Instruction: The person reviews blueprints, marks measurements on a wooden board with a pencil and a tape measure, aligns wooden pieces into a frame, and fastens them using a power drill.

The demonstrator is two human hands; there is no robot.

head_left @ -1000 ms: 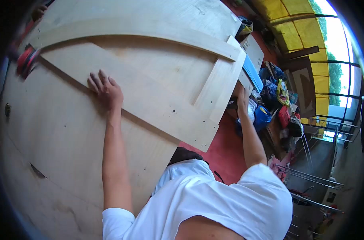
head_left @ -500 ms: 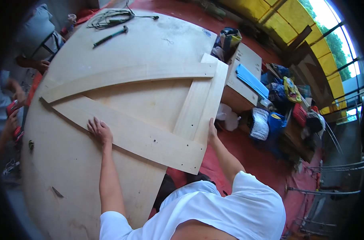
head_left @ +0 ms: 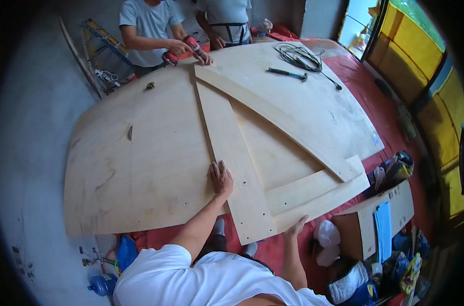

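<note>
A triangular wooden frame (head_left: 231,148) of pale flat boards lies on a large plywood panel (head_left: 140,188), its near end jutting past the panel's edge. My left hand (head_left: 221,178) rests on the long left board, fingers stretched out near its left edge. At the near right end my right hand (head_left: 294,228) holds the outer edge of the crosspiece (head_left: 321,191), some fingers hidden at the board. Dark screw holes show in the near corner. At the far tip, another person's hand (head_left: 205,59) touches the frame beside a red power drill (head_left: 193,46).
A hammer (head_left: 287,74) and a coiled black cable (head_left: 298,55) lie on the panel's far right. A small dark-yellow object (head_left: 150,86) sits on the left. Two people stand at the far edge. A wooden box (head_left: 352,232) and bags crowd the right floor.
The view has swung left, bringing the two people and the drill fully into sight. Both my hands stay on the frame, which appears turned by the camera's motion.
</note>
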